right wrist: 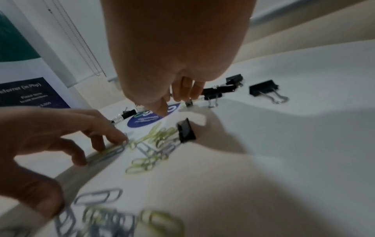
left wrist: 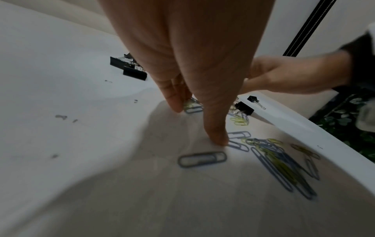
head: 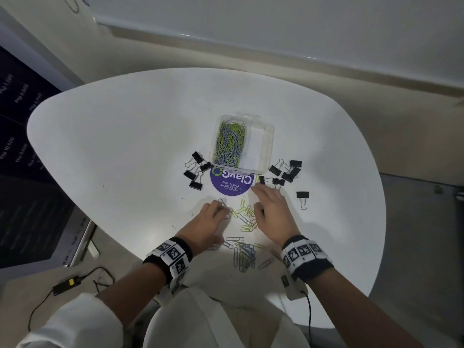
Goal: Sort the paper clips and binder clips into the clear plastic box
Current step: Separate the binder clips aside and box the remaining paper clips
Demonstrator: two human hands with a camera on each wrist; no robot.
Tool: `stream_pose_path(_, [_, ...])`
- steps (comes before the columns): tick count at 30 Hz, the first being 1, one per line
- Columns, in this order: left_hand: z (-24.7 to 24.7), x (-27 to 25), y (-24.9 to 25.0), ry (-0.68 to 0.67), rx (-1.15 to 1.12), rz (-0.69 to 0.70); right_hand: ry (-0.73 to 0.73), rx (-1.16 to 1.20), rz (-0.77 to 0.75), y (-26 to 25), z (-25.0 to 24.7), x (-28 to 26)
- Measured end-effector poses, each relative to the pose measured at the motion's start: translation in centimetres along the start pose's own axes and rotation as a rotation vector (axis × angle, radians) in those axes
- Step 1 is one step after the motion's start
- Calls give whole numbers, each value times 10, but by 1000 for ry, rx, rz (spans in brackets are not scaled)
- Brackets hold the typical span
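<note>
The clear plastic box (head: 266,146) stands mid-table, its left compartment full of green and grey paper clips (head: 229,144). Black binder clips lie in a group left of the box (head: 197,172) and a group right of it (head: 286,172); one (head: 303,195) lies alone. Loose paper clips (head: 244,216) are scattered between my hands, with another pile (head: 244,254) nearer me. My left hand (head: 221,212) (left wrist: 195,123) has bent fingertips down on a few clips (left wrist: 192,106). My right hand (head: 261,197) (right wrist: 174,102) hovers spread and empty over a binder clip (right wrist: 185,131).
A round purple sticker (head: 229,184) lies on the white table (head: 125,146) just in front of the box. The table's curved edge runs close behind the near pile. A black cable and adapter (head: 66,283) lie on the floor at the left.
</note>
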State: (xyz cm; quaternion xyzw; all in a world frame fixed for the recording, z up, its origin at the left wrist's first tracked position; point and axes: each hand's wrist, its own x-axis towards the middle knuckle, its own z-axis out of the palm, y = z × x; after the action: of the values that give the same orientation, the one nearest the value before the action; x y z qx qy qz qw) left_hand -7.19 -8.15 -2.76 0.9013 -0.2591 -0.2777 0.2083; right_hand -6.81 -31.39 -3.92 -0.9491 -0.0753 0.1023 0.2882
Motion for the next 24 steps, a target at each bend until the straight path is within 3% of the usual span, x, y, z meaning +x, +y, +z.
stream_pose_path(3, [7,0,6,46,37,87,-125,-148,52,-7,0,16])
stream_pose_path(5, [6,-1,8,69,7,71,-143,-180,67,-11,2,17])
stream_pose_path(9, [-1,-5,5,138,-5,63,-155,-147,-11,-17,6,-7])
stream_pose_path(12, [-6,-8,-6,118,-62,7,-207,-45,-107,-19,7,-30])
stream_pose_path(14, [-7,-12,-12,104,-50,-8,-167,23,-120,-14,4,-40])
stream_pose_path(16, [-8,-18,-15,35,-42,-51,-149,71,-43,-5,-3,-49])
stream_pose_path(20, [-3,-26,-15,-75,-82,-83,-321,102,127,13,-10,-72])
stream_pose_path(22, [-1,-21,-10,-83,-150,-60,-363,111,133,14,-1,-78])
stream_pose_path(24, [3,-15,-6,-44,-154,2,-314,168,142,11,8,-77])
